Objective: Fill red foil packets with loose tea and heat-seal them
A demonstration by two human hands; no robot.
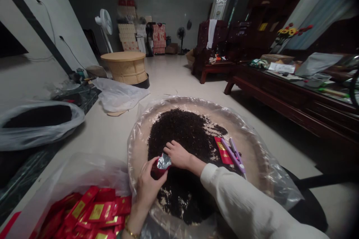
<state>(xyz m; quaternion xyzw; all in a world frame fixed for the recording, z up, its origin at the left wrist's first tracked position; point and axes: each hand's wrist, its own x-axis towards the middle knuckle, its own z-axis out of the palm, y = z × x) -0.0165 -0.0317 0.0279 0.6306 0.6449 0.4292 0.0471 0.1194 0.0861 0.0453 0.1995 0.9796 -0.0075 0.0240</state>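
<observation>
A wide round tray (252,134) lined with clear plastic holds a dark heap of loose tea leaves (185,134). My left hand (147,186) grips a small red pouch (159,166) with a silver foil mouth held open over the tray's near side. My right hand (178,154) rests on the tea beside the pouch's mouth, its fingers curled into the leaves. A flat red pouch (223,151) and a purple tool (234,155) lie on the tray to the right of my right wrist.
A clear bag of several red and gold pouches (92,213) sits at the lower left. Another plastic-lined tray of dark tea (36,117) lies on the left. A dark wooden bench (294,101) runs along the right. A round wooden tub (126,66) stands further back.
</observation>
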